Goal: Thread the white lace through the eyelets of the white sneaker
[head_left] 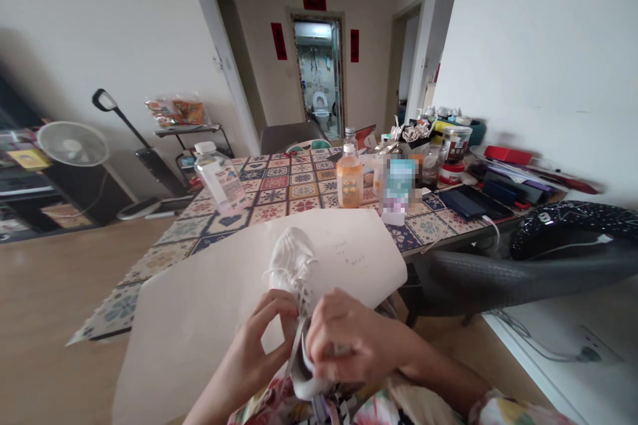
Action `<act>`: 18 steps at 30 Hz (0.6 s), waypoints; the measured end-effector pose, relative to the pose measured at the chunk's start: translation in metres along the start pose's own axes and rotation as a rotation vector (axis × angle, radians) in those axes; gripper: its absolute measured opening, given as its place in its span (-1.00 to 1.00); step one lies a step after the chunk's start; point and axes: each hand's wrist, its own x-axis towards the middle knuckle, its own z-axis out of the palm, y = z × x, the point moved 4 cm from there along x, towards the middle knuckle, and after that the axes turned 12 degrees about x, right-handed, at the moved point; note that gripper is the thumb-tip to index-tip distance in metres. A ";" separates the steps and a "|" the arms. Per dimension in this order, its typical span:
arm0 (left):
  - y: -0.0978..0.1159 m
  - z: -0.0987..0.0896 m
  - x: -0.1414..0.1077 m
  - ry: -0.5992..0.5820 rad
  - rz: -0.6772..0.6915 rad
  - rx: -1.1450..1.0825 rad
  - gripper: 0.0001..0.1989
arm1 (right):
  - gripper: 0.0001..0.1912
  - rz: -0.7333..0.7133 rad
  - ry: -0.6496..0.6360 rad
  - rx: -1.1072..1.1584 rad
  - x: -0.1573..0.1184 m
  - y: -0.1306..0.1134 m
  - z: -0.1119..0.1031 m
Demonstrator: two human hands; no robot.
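A white lace-up sneaker [293, 254] lies on a large white paper sheet [199, 299], toe pointing away from me and opening toward my body. My left hand [269, 327] is at the shoe's left side, thumb and fingertips pinched together on a white shoelace [298, 334] that runs down by the opening. Closed in a fist, my right hand [339, 339] covers the right side of the shoe's collar. What its fingers grip is hidden. Loose lace loops lie across the front of the shoe.
A patterned tablecloth [262, 196] covers the table. Beyond the paper stand an orange drink bottle [349, 179] and a clear bottle [219, 179]. A dark tablet [473, 202] and several jars sit at right. A black chair [463, 279] stands beside the table.
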 end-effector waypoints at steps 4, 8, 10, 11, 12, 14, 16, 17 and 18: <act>-0.003 0.003 0.000 0.013 -0.029 0.006 -0.95 | -0.63 -0.231 -0.374 0.473 0.005 -0.020 0.001; -0.007 0.007 -0.002 0.015 -0.025 -0.012 -0.95 | -0.57 0.062 -0.106 0.190 -0.001 0.008 -0.010; -0.006 0.010 -0.002 -0.012 -0.009 0.000 -0.92 | -0.66 0.231 0.097 0.035 -0.008 0.023 -0.015; -0.004 0.011 -0.002 -0.028 -0.002 0.008 -0.89 | -0.77 0.285 0.157 0.004 -0.011 0.029 -0.015; -0.002 0.012 -0.002 -0.041 0.005 0.016 -0.87 | -0.89 0.318 0.181 -0.006 -0.013 0.032 -0.014; 0.000 0.013 -0.003 -0.056 0.015 0.024 -0.86 | -0.86 0.323 0.163 -0.014 -0.013 0.035 -0.009; 0.000 0.013 -0.005 -0.077 0.024 0.015 -0.86 | -0.76 0.277 0.128 -0.050 -0.012 0.035 -0.006; -0.001 0.013 -0.006 -0.095 0.026 0.008 -0.86 | -0.76 0.260 0.117 -0.071 -0.011 0.034 -0.005; -0.003 0.013 -0.007 -0.117 0.025 -0.002 -0.86 | -0.78 0.249 0.112 -0.094 -0.011 0.034 -0.004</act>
